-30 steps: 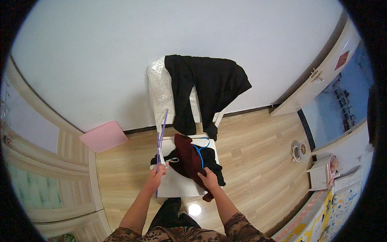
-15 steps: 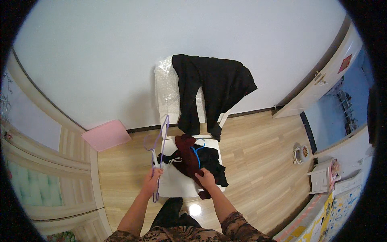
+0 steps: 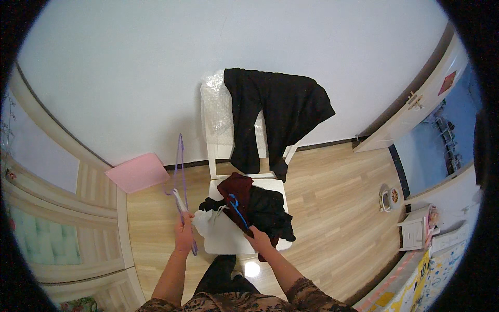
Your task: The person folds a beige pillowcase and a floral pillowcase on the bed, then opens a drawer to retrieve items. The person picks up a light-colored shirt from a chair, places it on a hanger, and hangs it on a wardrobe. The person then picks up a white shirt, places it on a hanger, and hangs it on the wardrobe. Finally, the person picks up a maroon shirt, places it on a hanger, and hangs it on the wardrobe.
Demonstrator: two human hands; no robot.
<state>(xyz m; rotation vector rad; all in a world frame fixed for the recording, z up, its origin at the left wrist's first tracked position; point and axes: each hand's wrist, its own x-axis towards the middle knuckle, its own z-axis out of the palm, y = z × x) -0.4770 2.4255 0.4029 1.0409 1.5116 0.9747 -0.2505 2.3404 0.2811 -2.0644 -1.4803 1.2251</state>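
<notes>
My left hand (image 3: 183,235) is closed around a purple hanger (image 3: 183,174) and a white hanger (image 3: 179,199), left of the chair. Beside it, white thin material (image 3: 208,223) hangs at the seat's left edge; whether the hand also grips it is unclear. In my right hand (image 3: 261,241) is a blue hanger (image 3: 238,210), its hook pointing away from me. It lies over a dark red garment (image 3: 235,186), and the fingers hide whether they pinch that cloth too. Black clothing (image 3: 273,216) is heaped on the white chair seat (image 3: 223,243) underneath.
Black trousers (image 3: 283,104) drape over the chair back, which has bubble wrap (image 3: 214,104) on it. A pink flat box (image 3: 138,172) leans by the wall at left. To the right are an open door (image 3: 405,117), a small white cabinet (image 3: 413,231) and a small round object (image 3: 389,198).
My left hand has moved left with the purple and white hangers, away from the seat. My right hand has shifted slightly left and nearer, bringing the blue hanger leftward over the dark red garment.
</notes>
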